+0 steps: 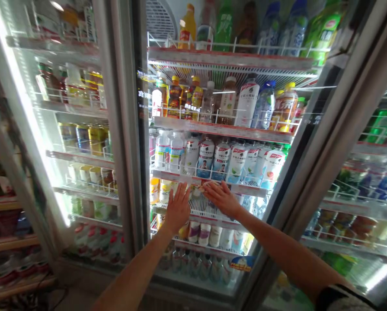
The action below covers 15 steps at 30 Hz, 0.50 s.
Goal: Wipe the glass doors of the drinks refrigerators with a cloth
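Observation:
My left hand (178, 206) reaches up in front of the middle cooler's lower shelves, fingers stretched out and a little apart. Beside it, my right hand (222, 198) slants in from the right, its fingers extended leftward just below a shelf's front edge (248, 188). Neither hand shows anything held. I cannot tell whether either touches the glass or a shelf. Behind and above them stands a row of white-labelled bottles (221, 156). Yellow-capped or orange drinks (154, 190) sit to the left of my left hand, and cups (205, 233) line the shelf below.
Metal door frames (115, 108) flank the middle cooler. Upper shelves carry tea bottles (193, 93) and a green bottle (225, 28). Cans (83, 138) fill the left cooler; more drinks (349, 224) stand at right. Wooden shelves (13, 245) are at far left.

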Each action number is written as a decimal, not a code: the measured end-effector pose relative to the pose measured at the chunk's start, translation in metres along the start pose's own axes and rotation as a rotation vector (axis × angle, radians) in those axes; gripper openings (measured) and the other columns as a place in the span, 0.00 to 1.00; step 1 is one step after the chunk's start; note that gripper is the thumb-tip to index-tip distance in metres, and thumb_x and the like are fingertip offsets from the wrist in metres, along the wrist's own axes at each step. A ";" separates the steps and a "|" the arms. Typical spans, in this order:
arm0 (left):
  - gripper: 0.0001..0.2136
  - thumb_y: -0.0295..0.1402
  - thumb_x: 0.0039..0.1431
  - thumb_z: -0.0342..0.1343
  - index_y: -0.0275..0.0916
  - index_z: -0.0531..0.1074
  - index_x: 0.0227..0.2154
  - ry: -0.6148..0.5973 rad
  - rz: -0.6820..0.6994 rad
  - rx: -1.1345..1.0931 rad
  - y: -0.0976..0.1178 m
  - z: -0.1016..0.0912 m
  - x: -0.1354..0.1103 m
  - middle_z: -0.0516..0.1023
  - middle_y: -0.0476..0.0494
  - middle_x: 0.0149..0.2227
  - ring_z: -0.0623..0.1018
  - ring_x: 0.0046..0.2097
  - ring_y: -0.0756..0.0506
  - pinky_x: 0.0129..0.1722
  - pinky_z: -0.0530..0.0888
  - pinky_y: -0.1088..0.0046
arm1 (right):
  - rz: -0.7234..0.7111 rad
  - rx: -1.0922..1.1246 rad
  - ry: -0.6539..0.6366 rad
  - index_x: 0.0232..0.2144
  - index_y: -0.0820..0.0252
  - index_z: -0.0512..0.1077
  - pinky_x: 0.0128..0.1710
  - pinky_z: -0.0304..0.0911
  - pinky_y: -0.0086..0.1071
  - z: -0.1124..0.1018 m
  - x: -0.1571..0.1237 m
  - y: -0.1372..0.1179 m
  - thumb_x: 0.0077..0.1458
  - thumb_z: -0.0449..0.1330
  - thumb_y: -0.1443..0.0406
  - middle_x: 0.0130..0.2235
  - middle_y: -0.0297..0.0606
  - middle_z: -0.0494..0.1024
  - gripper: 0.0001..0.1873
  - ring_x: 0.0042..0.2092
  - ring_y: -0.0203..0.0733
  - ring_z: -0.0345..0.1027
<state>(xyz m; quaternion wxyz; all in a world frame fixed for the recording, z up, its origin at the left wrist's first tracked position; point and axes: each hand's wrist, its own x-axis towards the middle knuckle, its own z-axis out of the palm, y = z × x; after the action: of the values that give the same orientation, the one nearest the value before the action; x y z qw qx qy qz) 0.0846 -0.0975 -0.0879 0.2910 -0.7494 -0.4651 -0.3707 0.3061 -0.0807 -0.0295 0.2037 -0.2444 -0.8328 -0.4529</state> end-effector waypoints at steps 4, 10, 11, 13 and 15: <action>0.25 0.27 0.55 0.45 0.31 0.57 0.57 -0.005 -0.050 0.062 -0.026 -0.009 -0.004 0.55 0.34 0.62 0.48 0.66 0.40 0.63 0.48 0.53 | 0.178 -0.047 0.058 0.59 0.55 0.55 0.63 0.24 0.52 0.000 0.053 0.007 0.57 0.48 0.70 0.61 0.38 0.59 0.27 0.65 0.44 0.41; 0.27 0.27 0.53 0.46 0.32 0.55 0.59 -0.027 -0.148 0.106 -0.065 -0.018 -0.012 0.53 0.35 0.63 0.47 0.66 0.41 0.63 0.48 0.54 | 0.084 0.059 0.007 0.59 0.58 0.56 0.63 0.31 0.54 0.022 0.076 -0.025 0.55 0.49 0.72 0.62 0.41 0.58 0.28 0.65 0.46 0.42; 0.27 0.27 0.53 0.45 0.32 0.54 0.59 -0.032 -0.158 0.116 -0.071 -0.019 -0.015 0.53 0.35 0.63 0.48 0.66 0.41 0.63 0.48 0.55 | 0.030 0.082 -0.014 0.58 0.58 0.58 0.63 0.34 0.53 0.028 0.075 -0.034 0.54 0.49 0.72 0.61 0.41 0.59 0.28 0.64 0.46 0.44; 0.27 0.27 0.54 0.45 0.32 0.55 0.59 -0.040 -0.161 0.135 -0.082 -0.021 -0.020 0.54 0.35 0.63 0.48 0.65 0.41 0.63 0.49 0.55 | -0.038 0.104 -0.034 0.57 0.59 0.59 0.63 0.36 0.52 0.035 0.080 -0.047 0.54 0.49 0.72 0.61 0.41 0.60 0.27 0.63 0.45 0.47; 0.26 0.27 0.54 0.44 0.31 0.55 0.58 -0.038 -0.156 0.148 -0.092 -0.023 -0.024 0.54 0.34 0.63 0.49 0.65 0.41 0.62 0.49 0.54 | -0.023 0.102 -0.022 0.58 0.58 0.58 0.63 0.35 0.53 0.037 0.098 -0.049 0.55 0.48 0.72 0.61 0.41 0.60 0.27 0.63 0.45 0.47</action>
<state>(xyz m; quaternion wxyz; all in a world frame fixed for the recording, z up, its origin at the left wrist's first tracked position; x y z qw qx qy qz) -0.0132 -0.0899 -0.0864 0.3069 -0.6942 -0.5538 -0.3424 0.1940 -0.0499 -0.0255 0.2017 -0.2289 -0.8599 -0.4094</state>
